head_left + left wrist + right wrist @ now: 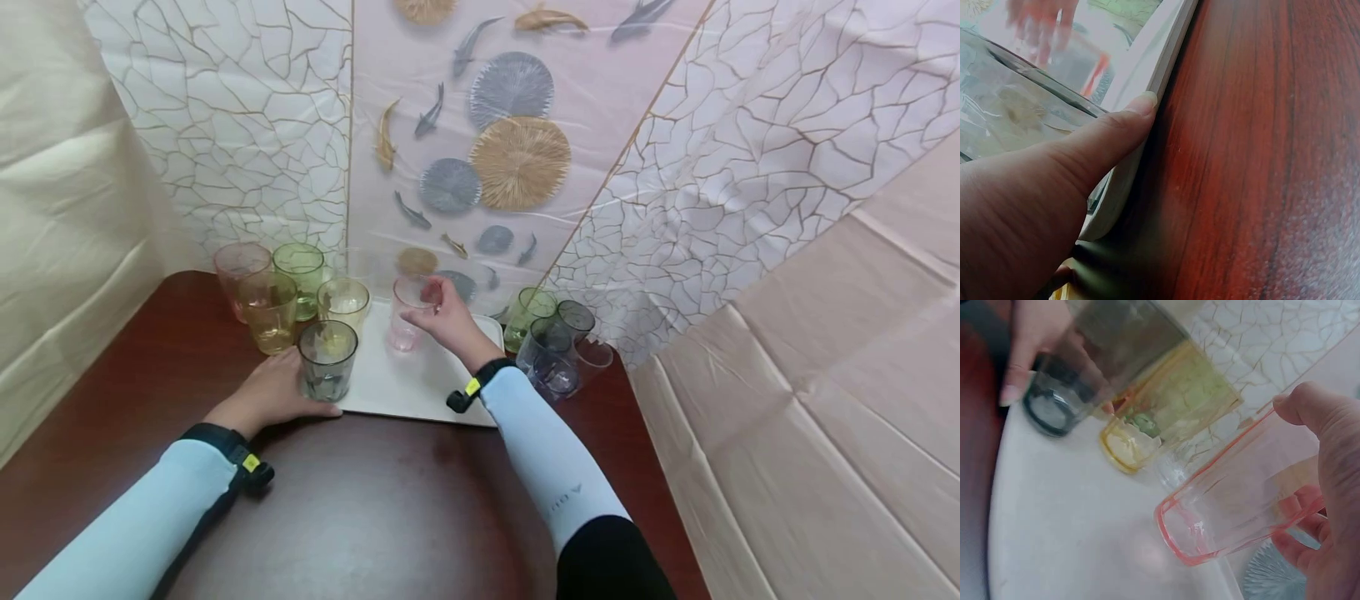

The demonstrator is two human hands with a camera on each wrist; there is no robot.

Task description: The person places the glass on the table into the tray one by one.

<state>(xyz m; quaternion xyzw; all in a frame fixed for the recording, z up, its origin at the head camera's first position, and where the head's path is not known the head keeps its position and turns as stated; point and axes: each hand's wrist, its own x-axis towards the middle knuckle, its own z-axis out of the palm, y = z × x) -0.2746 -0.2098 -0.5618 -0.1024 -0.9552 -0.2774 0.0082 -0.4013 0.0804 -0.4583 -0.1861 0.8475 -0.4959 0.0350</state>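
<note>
My right hand [447, 321] pinches a pink glass [1235, 500] near its rim, thumb on one side and fingers on the other. The glass is close over the white tray [420, 392], tilted in the right wrist view. My left hand [276, 390] grips the tray's near left corner, its thumb [1116, 134] lying along the front edge; its fingers are mostly hidden. Right beside that hand stands a grey glass [327, 367] on the tray. Behind it are a pale yellow glass [343, 304] and a clear glass [1172, 467].
Left of the tray, a pink glass [238, 267], a green glass [302, 271] and an amber glass [270, 317] stand close together on the dark wooden table [360, 517]. Beyond the tray's right edge are a green glass [529, 317] and several grey and clear ones. Patterned sheets hang behind.
</note>
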